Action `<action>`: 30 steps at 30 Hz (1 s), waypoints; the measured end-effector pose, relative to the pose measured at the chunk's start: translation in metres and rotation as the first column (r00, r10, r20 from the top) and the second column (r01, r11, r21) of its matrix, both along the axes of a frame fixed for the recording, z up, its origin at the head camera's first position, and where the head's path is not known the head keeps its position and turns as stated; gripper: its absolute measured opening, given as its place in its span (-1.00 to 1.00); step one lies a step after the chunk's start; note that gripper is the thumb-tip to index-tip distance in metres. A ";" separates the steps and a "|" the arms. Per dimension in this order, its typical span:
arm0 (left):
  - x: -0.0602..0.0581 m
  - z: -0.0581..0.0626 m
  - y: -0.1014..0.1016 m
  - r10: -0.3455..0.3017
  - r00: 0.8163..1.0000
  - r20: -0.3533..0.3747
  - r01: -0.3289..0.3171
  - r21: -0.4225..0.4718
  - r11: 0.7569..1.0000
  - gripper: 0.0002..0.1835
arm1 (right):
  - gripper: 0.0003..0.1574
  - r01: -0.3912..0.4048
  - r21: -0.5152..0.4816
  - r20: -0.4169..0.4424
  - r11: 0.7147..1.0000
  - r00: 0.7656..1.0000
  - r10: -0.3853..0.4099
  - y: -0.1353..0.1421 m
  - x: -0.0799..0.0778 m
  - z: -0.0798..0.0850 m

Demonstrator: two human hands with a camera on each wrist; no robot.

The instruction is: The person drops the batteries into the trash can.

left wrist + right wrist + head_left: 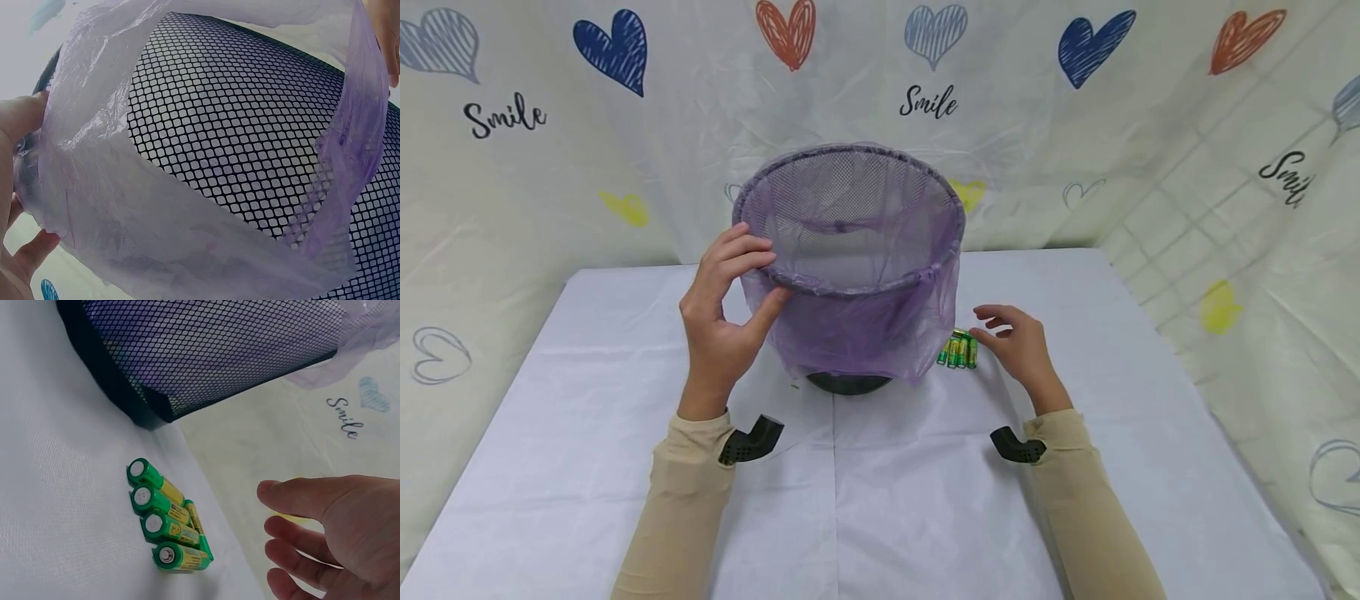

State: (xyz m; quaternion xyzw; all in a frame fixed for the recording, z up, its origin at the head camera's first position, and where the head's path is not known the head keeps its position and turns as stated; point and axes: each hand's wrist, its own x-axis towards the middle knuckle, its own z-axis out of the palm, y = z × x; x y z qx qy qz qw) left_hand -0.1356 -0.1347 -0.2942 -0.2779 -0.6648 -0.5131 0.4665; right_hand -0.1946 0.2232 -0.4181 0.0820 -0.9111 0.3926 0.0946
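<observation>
A mesh waste bin [212, 350] with a dark base stands upright on the white-covered table. Its purple plastic bag [850, 333] lines the inside and hangs folded over the rim. My left hand [722, 308] grips the left side of the bin's rim through the bag, thumb in front and fingers on the far side. To the right of the bin, my right hand [1015, 346] hovers beside several green and yellow batteries [957, 350], its fingers loosely bent around nothing. In the right wrist view, most batteries [165, 515] lie side by side, with another across their far ends.
A white cloth [910, 500] covers the table. Behind it hangs a pale curtain [700, 125] printed with hearts and "Smile". A tiny greenish scrap [795, 386] lies left of the bin's base. Each sleeve carries a black wrist mount [752, 440].
</observation>
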 end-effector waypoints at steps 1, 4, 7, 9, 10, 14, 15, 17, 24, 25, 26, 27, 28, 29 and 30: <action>0.000 0.000 0.000 0.000 1.000 -0.001 0.000 0.000 1.000 -0.52 | -0.56 0.000 0.007 0.003 1.000 1.000 0.000 0.000 -0.001 -0.001; 0.000 0.000 0.000 0.002 1.000 0.000 -0.002 -0.001 1.000 -0.52 | -0.57 0.007 0.030 0.026 1.000 1.000 -0.008 -0.002 -0.002 -0.002; 0.000 0.000 0.000 0.004 1.000 0.003 -0.004 -0.003 1.000 -0.52 | -0.58 0.016 0.048 0.051 0.999 0.999 -0.019 -0.003 -0.003 -0.004; 0.000 0.000 0.000 0.004 1.000 0.004 -0.004 -0.003 1.000 -0.52 | -0.58 0.020 0.045 0.058 0.999 0.998 -0.023 -0.003 -0.004 -0.005; 0.000 0.000 0.000 0.004 1.000 0.004 -0.004 -0.002 1.000 -0.52 | -0.59 0.021 0.044 0.059 0.999 0.998 -0.024 -0.003 -0.004 -0.006; 0.001 0.001 0.000 0.002 1.000 0.001 -0.002 0.000 1.000 -0.52 | -0.60 0.018 0.031 0.053 0.999 0.998 -0.020 -0.004 -0.007 -0.010; 0.001 0.001 0.000 0.002 1.000 0.000 -0.002 0.000 1.000 -0.52 | -0.60 0.017 0.032 0.053 0.999 0.998 -0.019 -0.003 -0.008 -0.012; 0.001 0.001 0.000 0.002 1.000 0.000 -0.002 -0.001 1.000 -0.52 | -0.61 0.018 0.036 0.056 0.999 0.998 -0.020 -0.003 -0.009 -0.014; 0.000 0.000 0.000 0.001 1.000 0.005 -0.001 -0.001 1.000 -0.51 | -0.63 0.024 0.059 0.055 0.998 0.998 -0.028 -0.003 -0.013 -0.015; 0.000 0.001 0.000 0.002 1.000 0.007 -0.002 -0.001 1.000 -0.51 | -0.63 0.024 0.062 0.057 0.998 0.998 -0.027 -0.003 -0.014 -0.015; 0.000 0.001 0.000 0.003 1.000 0.007 -0.003 -0.001 1.000 -0.51 | -0.64 0.023 0.064 0.060 0.998 0.998 -0.027 -0.003 -0.014 -0.015; 0.001 0.001 0.000 0.004 1.000 0.006 -0.004 -0.001 1.000 -0.51 | -0.64 0.022 0.070 0.065 0.997 0.998 -0.027 -0.003 -0.014 -0.014; 0.000 0.001 0.000 0.005 1.000 0.005 -0.005 -0.001 1.000 -0.51 | -0.64 0.021 0.075 0.069 0.997 0.997 -0.027 -0.003 -0.014 -0.014; 0.000 0.001 0.000 0.006 1.000 0.004 -0.006 -0.001 1.000 -0.51 | -0.65 0.020 0.081 0.073 0.997 0.997 -0.026 -0.003 -0.015 -0.015; 0.000 0.001 0.000 0.007 1.000 0.003 -0.007 -0.001 1.000 -0.51 | -0.65 0.019 0.086 0.080 0.996 0.996 -0.026 -0.003 -0.015 -0.015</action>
